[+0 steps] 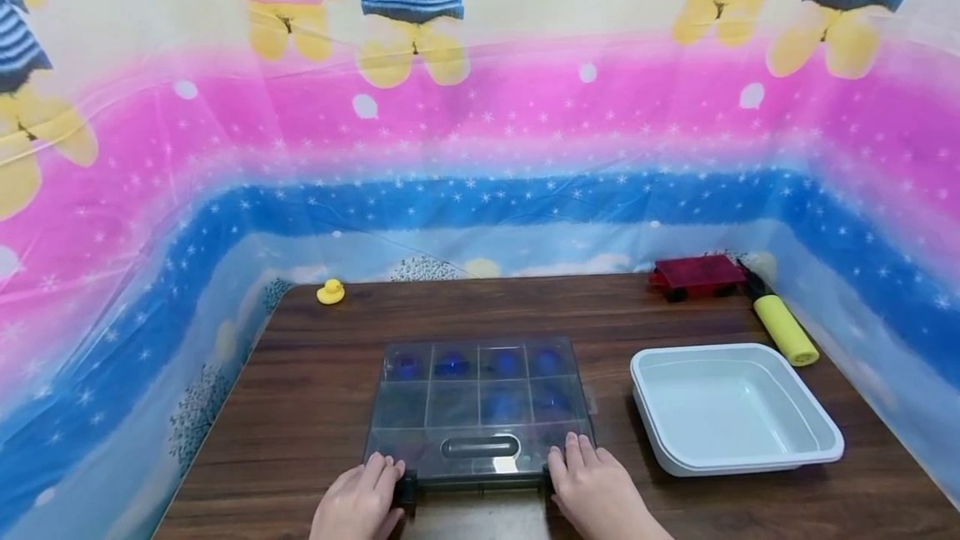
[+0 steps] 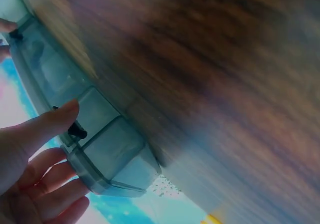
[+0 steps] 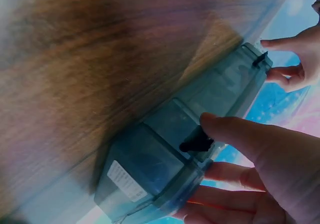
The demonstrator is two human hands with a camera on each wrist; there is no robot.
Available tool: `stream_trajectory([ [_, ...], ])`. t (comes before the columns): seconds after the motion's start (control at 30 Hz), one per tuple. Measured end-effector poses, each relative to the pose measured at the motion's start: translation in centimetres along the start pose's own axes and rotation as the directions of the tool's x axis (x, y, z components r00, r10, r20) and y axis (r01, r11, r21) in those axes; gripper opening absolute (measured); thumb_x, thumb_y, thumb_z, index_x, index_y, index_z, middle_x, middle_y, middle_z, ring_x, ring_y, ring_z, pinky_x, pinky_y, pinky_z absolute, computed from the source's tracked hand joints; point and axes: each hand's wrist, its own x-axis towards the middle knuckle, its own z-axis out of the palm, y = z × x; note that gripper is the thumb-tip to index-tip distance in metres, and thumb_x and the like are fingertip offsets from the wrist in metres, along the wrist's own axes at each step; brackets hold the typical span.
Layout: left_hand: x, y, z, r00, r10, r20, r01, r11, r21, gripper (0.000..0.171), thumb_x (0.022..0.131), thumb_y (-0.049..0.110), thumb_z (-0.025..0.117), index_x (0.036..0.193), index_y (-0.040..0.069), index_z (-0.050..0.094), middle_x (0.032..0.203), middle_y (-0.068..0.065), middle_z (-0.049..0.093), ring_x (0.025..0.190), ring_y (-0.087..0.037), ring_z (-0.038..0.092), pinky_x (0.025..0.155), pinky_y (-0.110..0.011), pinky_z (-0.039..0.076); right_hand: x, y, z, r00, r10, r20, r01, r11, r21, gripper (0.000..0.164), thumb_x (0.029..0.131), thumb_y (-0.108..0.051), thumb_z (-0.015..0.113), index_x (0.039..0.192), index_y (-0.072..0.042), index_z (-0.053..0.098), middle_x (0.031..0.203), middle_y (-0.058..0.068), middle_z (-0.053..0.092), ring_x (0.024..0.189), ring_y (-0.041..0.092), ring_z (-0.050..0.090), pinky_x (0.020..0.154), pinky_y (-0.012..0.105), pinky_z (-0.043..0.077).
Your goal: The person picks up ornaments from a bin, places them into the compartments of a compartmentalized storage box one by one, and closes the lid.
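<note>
A translucent grey compartment box (image 1: pixel 453 405) lies flat on the table with its lid down. Blurry blue items (image 1: pixel 452 365) show through several of its compartments. My left hand (image 1: pixel 360 497) grips the front left corner; in the left wrist view its thumb presses by a black latch (image 2: pixel 77 130) while the fingers lie along the lid's edge. At the front right corner my right hand (image 1: pixel 596 486) does likewise, thumb against the other black latch (image 3: pixel 197 141) and fingers on the lid. What is inside cannot be made out clearly.
A white plastic basin (image 1: pixel 738 411) stands right of the box. Behind it are a red toy cart (image 1: pixel 697 272) and a yellow cylinder (image 1: pixel 785 329) with a black end. A yellow rubber duck (image 1: pixel 331 292) sits at the back left. A printed curtain (image 1: pixel 480 202) surrounds the table (image 1: pixel 285 407).
</note>
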Motion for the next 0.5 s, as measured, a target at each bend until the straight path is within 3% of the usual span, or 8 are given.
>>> stream_trajectory([
  [0.07,0.2,0.1,0.1,1.000,-0.010,-0.009,0.009,1.000,-0.013,0.055,0.039,0.023,0.093,0.083,0.004,0.066,0.078,-0.005,0.056,0.059,-0.014,0.058,0.059,-0.027,0.050,0.1,0.0,0.0,1.000,-0.005,-0.022,0.005,1.000,-0.014,0.016,0.077,-0.017,0.063,0.083,-0.003,0.068,0.082,0.018,0.070,0.070,0.024,0.069,0.048,0.032,0.051],
  [0.17,0.4,0.0,0.0,0.999,-0.033,0.016,0.034,0.998,-0.048,0.046,0.044,0.020,0.093,0.079,0.006,0.065,0.073,-0.002,0.054,0.053,-0.012,0.054,0.056,-0.027,0.051,0.2,0.2,-0.1,1.000,-0.026,-0.012,0.026,0.999,-0.032,0.023,0.082,-0.007,0.046,0.082,-0.004,0.068,0.081,0.017,0.070,0.069,0.023,0.069,0.046,0.031,0.050],
  [0.23,0.6,0.0,-0.2,0.997,-0.062,0.044,0.065,0.995,-0.080,0.043,0.047,0.019,0.094,0.077,0.007,0.066,0.072,0.000,0.054,0.052,-0.011,0.053,0.056,-0.028,0.051,0.4,0.3,-0.4,0.999,-0.038,0.035,0.039,0.999,-0.031,0.024,0.082,-0.006,0.047,0.085,-0.004,0.070,0.083,0.016,0.071,0.070,0.022,0.069,0.049,0.031,0.051],
  [0.4,0.8,0.2,-0.8,0.988,-0.129,0.087,0.138,0.984,-0.108,0.034,0.054,0.015,0.093,0.070,0.012,0.064,0.067,0.006,0.048,0.049,-0.006,0.048,0.054,-0.027,0.051,0.7,0.6,-1.2,0.979,-0.046,0.197,0.051,0.998,-0.021,0.017,0.081,-0.008,0.063,0.094,-0.007,0.073,0.091,0.014,0.071,0.078,0.021,0.070,0.058,0.030,0.055],
  [0.5,1.2,0.2,-1.2,0.976,-0.162,0.147,0.180,0.977,-0.117,0.031,0.057,0.016,0.092,0.068,0.014,0.063,0.064,0.008,0.043,0.047,-0.005,0.045,0.050,-0.026,0.047,0.8,0.6,-1.4,0.972,-0.045,0.230,0.051,0.999,-0.019,0.016,0.080,-0.009,0.066,0.094,-0.008,0.074,0.091,0.013,0.071,0.079,0.020,0.070,0.059,0.030,0.055],
])
